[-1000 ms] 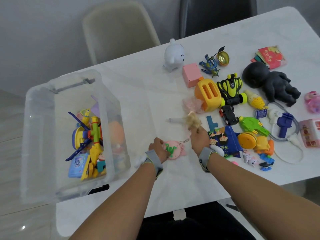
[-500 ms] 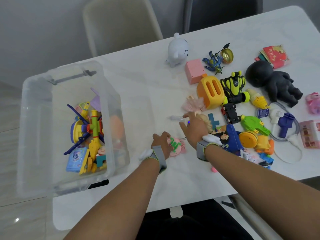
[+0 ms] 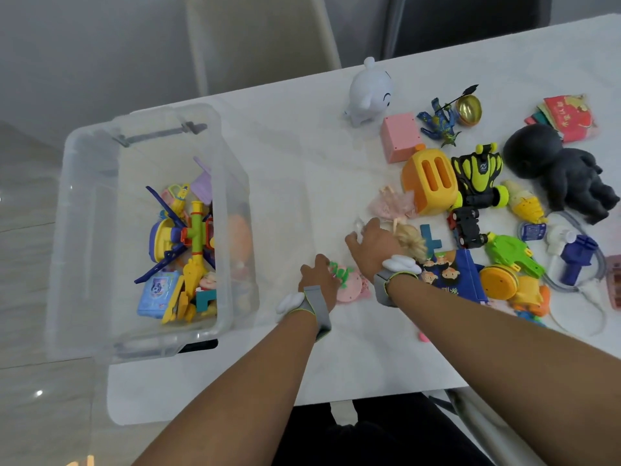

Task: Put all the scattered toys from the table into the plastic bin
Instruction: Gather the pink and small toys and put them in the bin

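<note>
The clear plastic bin (image 3: 90, 230) stands at the table's left end and holds several colourful toys (image 3: 188, 250). My left hand (image 3: 317, 279) rests closed on a pink round toy (image 3: 349, 287) with a green piece on it, which lies on the table. My right hand (image 3: 373, 245) is palm down just beyond it, closed around a blond-haired doll (image 3: 411, 242) whose hair sticks out on the right. Its fingertips touch a small clear tube (image 3: 358, 227). Scattered toys fill the table's right side.
To the right lie an orange toaster (image 3: 430, 183), a yellow-black car (image 3: 477, 176), a black doll (image 3: 557, 173), a pink block (image 3: 400, 136), a white figure (image 3: 369, 92), a blue cloth book (image 3: 453, 274) and a green toy (image 3: 510, 253). Two chairs stand behind the white table (image 3: 302, 146).
My right hand has lowered the blond doll from upright and moved left onto the clear tube. My left hand has stayed on the pink round toy.
</note>
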Demonstrator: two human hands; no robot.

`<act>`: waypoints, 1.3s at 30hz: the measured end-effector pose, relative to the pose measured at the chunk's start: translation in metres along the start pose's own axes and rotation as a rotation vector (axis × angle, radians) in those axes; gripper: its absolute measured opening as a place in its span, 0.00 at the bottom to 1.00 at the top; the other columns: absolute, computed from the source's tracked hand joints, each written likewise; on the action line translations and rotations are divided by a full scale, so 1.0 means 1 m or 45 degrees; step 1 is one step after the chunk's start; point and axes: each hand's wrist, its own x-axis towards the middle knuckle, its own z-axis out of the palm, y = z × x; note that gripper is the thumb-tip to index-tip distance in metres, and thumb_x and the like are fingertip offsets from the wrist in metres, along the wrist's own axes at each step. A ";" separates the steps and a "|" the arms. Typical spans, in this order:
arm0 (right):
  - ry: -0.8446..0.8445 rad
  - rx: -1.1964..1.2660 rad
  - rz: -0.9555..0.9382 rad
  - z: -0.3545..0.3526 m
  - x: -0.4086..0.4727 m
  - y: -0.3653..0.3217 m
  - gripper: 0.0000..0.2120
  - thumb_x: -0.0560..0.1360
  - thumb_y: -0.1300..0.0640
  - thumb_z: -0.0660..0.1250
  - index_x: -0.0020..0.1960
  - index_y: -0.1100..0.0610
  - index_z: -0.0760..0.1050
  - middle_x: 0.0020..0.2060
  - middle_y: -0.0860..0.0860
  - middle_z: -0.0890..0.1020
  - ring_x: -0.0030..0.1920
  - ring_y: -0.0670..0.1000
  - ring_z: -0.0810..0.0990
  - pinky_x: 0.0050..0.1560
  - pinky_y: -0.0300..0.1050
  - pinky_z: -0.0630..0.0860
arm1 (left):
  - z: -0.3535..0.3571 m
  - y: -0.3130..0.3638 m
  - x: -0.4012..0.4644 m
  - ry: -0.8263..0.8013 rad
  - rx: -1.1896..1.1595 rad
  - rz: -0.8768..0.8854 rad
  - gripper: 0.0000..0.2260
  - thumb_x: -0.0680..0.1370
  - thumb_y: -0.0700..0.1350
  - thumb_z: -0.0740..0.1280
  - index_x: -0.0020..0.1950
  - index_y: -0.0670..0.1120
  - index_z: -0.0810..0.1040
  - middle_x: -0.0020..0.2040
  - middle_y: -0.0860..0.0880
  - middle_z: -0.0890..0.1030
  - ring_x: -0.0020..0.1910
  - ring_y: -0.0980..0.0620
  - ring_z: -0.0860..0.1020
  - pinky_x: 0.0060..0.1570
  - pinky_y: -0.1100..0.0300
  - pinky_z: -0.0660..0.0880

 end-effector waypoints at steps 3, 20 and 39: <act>0.013 0.041 0.170 -0.001 -0.020 0.006 0.17 0.78 0.46 0.57 0.51 0.61 0.70 0.39 0.55 0.74 0.37 0.58 0.76 0.36 0.46 0.68 | -0.002 0.005 0.000 -0.056 -0.128 -0.113 0.16 0.80 0.43 0.64 0.65 0.42 0.66 0.59 0.37 0.67 0.52 0.34 0.77 0.51 0.42 0.79; -0.019 1.114 0.777 0.031 -0.052 -0.001 0.19 0.80 0.49 0.54 0.52 0.63 0.76 0.47 0.59 0.79 0.49 0.58 0.75 0.49 0.48 0.68 | 0.015 0.005 -0.008 0.162 -0.461 -0.409 0.24 0.77 0.50 0.70 0.68 0.42 0.66 0.67 0.36 0.69 0.59 0.40 0.75 0.46 0.61 0.64; 0.105 1.613 0.759 -0.018 -0.042 -0.027 0.11 0.76 0.51 0.53 0.36 0.52 0.63 0.35 0.56 0.69 0.39 0.54 0.68 0.45 0.51 0.67 | -0.034 0.033 -0.016 0.040 -1.054 -0.055 0.05 0.71 0.42 0.72 0.37 0.44 0.81 0.37 0.43 0.81 0.37 0.45 0.81 0.36 0.42 0.83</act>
